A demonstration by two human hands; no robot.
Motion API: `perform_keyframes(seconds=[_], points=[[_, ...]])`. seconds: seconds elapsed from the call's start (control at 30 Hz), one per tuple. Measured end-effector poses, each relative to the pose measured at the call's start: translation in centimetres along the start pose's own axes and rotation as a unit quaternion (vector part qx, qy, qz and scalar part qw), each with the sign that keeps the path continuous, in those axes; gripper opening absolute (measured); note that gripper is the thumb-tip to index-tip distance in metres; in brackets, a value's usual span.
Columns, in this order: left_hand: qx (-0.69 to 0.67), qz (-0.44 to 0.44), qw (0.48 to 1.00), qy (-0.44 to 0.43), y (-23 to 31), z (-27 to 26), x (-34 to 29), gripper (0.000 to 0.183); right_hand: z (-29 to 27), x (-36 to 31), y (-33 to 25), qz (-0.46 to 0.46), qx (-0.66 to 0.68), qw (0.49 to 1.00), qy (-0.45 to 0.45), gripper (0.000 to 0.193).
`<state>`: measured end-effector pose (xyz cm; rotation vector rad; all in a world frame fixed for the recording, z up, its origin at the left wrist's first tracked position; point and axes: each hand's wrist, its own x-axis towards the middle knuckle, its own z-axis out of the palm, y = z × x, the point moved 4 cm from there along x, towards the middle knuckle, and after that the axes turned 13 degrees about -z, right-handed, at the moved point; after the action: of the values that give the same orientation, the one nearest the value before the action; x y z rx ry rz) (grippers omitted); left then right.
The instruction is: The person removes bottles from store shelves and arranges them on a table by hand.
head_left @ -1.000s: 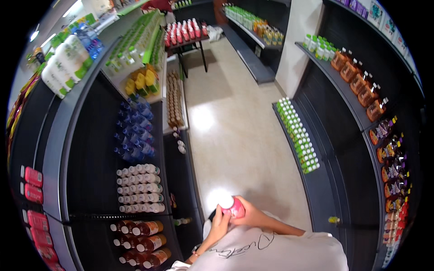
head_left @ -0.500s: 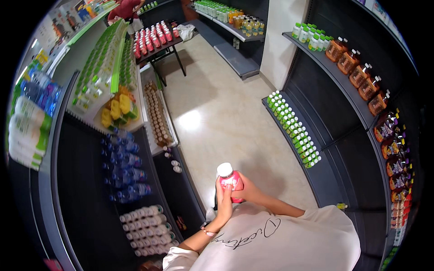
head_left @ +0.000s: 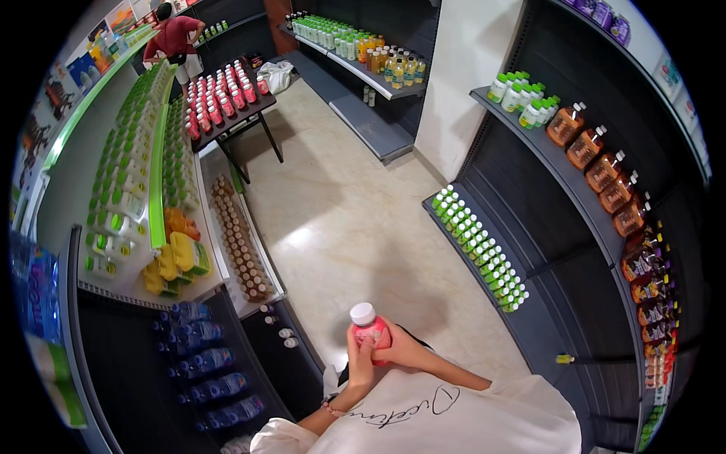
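In front of my chest stands a small pink-red bottle [head_left: 372, 331] with a white cap, roughly upright. Around its left side curl the fingers of my left hand [head_left: 360, 362], with the thumb lying across the front. My right hand [head_left: 402, 349] wraps the lower right side, so both hands grip the same bottle. Some of the fingers are hidden behind it. Farther off, a dark table [head_left: 261, 104] carries many similar pink bottles [head_left: 219, 98] with white caps.
Shelving lines both sides of the pale floor [head_left: 325, 204]. At the left are green-capped bottles [head_left: 125, 181], yellow jugs [head_left: 185, 253] and blue-labelled bottles [head_left: 208, 363]. A low shelf on the right holds green-and-white bottles [head_left: 484, 250], below amber jugs [head_left: 586, 147]. Another person [head_left: 178, 41] stands beyond the table.
My view has shifted, with the table and left shelves now lower and farther left in it. Both hands still hold the pink bottle, which sits slightly lower and to the left in the picture.
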<state>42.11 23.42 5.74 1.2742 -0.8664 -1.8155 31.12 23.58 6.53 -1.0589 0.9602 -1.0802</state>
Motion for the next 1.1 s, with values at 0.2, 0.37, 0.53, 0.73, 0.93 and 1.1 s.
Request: perform_keyframes(seconds=[0.2,0.37,0.53,0.73,0.93,1.1], points=[[-0.098,-0.044,0.992,-0.067,-0.9,-1.1,8.6,0.047,-2.8,7.0,1.5,0.028,0.032,0.998,0.036,0.069],[-0.126,-0.058,0.988,-0.065,2.8,-0.7,18.0,0.046,-6.5,16.3,0.4,0.033,0.022,0.999,0.012,0.071],[-0.019,-0.015,0.998,-0.058,12.6,2.0,27.6,0.047,-11.1,27.0,-5.0,-0.028,0.038,0.999,0.009,0.072],[0.093,-0.012,0.991,-0.095,19.3,5.7,38.0,0.044,-17.5,36.4,-7.1,-0.045,0.005,0.997,0.066,0.072],[-0.011,-0.069,0.994,-0.089,18.3,5.6,45.2,0.041,-20.2,42.2,-5.2,0.014,0.061,0.994,0.086,0.069],[0.026,-0.123,0.989,-0.074,19.9,4.0,52.7,0.04,-22.3,49.4,-5.0,0.078,0.06,0.993,0.07,0.068]])
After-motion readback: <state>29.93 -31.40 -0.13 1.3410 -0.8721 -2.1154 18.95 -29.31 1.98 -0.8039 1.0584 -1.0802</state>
